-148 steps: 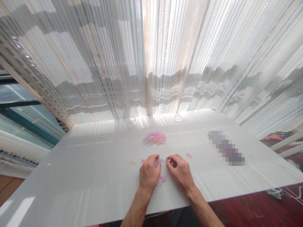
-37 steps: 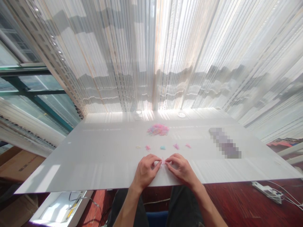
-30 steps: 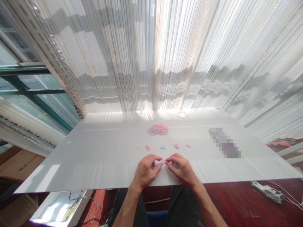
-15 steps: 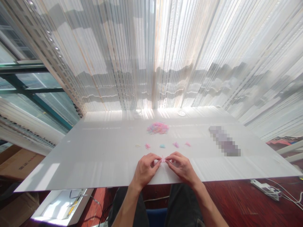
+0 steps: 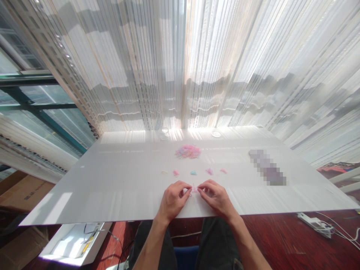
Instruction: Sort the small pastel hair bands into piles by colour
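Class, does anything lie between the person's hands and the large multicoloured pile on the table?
Yes: a small teal cluster lies before the multicoloured pile, flanked by a pink cluster on its left and a purple cluster on its right. Nothing visible separates the left hand or right hand from the pale-pink bunch between them.

Right of the right hand (image 5: 215, 198), here's a pixelated oblong (image 5: 267, 168) lying slantwise; farther out and lower, a white power strip (image 5: 315, 225) on red flooring (image 5: 275, 243); well left of the left hand (image 5: 173, 198), a cardboard box (image 5: 33, 195); nearer, a white tray (image 5: 95, 247) holding something yellow (image 5: 88, 244); beyond both, striped curtains (image 5: 157, 75) glowing.
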Demonstrator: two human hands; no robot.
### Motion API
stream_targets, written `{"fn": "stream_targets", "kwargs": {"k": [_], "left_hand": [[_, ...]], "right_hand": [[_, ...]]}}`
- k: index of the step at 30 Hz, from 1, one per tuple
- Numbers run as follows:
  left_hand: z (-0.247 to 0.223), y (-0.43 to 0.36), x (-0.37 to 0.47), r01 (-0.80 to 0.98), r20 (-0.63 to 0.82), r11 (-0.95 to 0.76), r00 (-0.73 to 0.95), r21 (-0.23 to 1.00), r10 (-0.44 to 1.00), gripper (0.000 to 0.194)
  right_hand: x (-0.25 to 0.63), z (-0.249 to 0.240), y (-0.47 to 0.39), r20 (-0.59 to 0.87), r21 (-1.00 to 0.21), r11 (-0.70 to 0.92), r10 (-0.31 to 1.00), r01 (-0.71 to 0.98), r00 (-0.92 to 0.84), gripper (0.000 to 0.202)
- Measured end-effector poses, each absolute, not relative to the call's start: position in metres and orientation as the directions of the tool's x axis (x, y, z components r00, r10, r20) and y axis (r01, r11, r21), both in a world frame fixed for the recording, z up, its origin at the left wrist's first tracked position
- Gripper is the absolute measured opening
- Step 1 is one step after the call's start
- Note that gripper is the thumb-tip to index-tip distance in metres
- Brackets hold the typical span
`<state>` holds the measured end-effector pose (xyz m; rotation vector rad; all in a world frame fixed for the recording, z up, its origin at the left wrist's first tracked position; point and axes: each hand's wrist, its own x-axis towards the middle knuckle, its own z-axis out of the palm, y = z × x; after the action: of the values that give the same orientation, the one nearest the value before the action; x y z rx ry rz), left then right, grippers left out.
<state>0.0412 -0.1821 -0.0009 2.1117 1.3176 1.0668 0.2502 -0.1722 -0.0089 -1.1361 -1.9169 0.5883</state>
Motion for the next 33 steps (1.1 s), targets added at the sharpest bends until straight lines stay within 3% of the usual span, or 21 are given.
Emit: {"fn": "stream_targets", "kwargs": {"k": [33], "left_hand": [[-0.0016,-0.1827,0.0418,0.574,0.374,-0.442,0.241,0.69,0.896,0.012]], "right_hand": [[0.2461,-0.0025,-0.1747,0.418,-0.717,0.467,0.882,0.518,-0.217,0.017]]}}
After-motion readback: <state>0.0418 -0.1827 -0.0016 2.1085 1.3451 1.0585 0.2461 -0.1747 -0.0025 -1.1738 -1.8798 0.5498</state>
